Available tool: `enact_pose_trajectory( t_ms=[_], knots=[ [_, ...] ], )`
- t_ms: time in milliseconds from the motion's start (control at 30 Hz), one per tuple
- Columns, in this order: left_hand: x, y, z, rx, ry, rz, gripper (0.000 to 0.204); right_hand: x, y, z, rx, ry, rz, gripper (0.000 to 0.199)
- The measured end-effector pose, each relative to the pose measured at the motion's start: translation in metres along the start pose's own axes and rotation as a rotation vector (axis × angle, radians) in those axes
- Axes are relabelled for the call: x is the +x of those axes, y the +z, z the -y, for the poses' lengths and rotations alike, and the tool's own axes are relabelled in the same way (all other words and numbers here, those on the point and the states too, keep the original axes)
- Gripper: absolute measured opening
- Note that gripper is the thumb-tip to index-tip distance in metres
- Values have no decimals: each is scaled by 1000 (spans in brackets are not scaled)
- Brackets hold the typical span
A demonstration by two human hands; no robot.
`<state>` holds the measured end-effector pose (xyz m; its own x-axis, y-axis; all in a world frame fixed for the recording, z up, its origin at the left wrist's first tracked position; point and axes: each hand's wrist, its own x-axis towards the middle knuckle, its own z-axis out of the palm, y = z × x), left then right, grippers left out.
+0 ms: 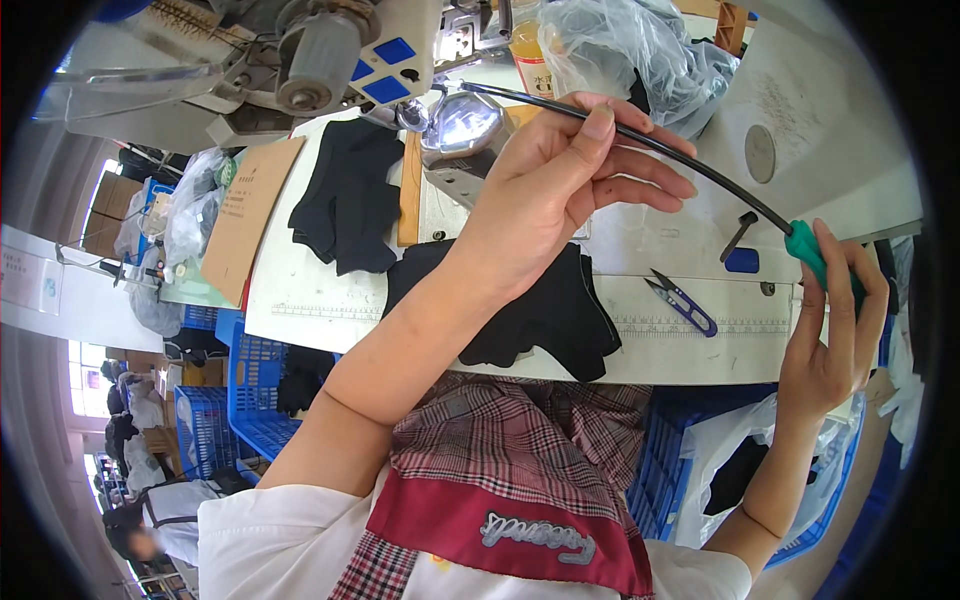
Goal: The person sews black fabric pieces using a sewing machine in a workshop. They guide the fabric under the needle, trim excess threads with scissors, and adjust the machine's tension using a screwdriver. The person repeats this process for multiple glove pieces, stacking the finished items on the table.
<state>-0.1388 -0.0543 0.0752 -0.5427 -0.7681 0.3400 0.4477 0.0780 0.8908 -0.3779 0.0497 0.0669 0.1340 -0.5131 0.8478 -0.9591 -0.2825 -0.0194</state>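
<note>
A long-shafted screwdriver (700,168) with a green handle reaches across the upper right of the view. Its tip is up against the sewing machine head (395,60), beside a shiny metal part (465,125). My right hand (835,330) has its fingers closed around the green handle. With thumb and forefinger, my left hand (550,175) pinches the black shaft nearer the tip; its other fingers are loosely extended. Black fabric pieces (530,310) lie on the table under my left forearm, and more black fabric (345,195) lies to their left.
Purple-handled thread snips (685,305) rest on the white table by a printed ruler strip. A clear plastic bag (640,60) and a bottle (530,50) stand at the back. Blue baskets (255,385) flank my lap. A cardboard sheet (250,215) leans at left. Another person (170,515) is at far left.
</note>
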Motion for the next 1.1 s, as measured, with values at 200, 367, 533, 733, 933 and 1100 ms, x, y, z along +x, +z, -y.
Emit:
enact_pose_trajectory(
  t_ms=[200,367,533,733,933,1100],
  knots=[
    [1,-1,-1,-9,17,14,39,9,-7,6,-209,-78,-32,29],
    [-2,-6,2,-14,19,24,39,11,-2,8,-295,-162,-49,29],
    [-3,-9,5,-2,25,27,38,9,1,10,-274,-199,-24,31],
    [-3,-13,7,39,36,39,38,4,1,12,-169,-149,19,33],
    [-3,-13,6,59,37,51,39,1,-1,15,-256,-147,28,35],
    [-1,-7,1,-8,40,38,41,21,-6,5,-349,-240,-35,32]
  ],
)
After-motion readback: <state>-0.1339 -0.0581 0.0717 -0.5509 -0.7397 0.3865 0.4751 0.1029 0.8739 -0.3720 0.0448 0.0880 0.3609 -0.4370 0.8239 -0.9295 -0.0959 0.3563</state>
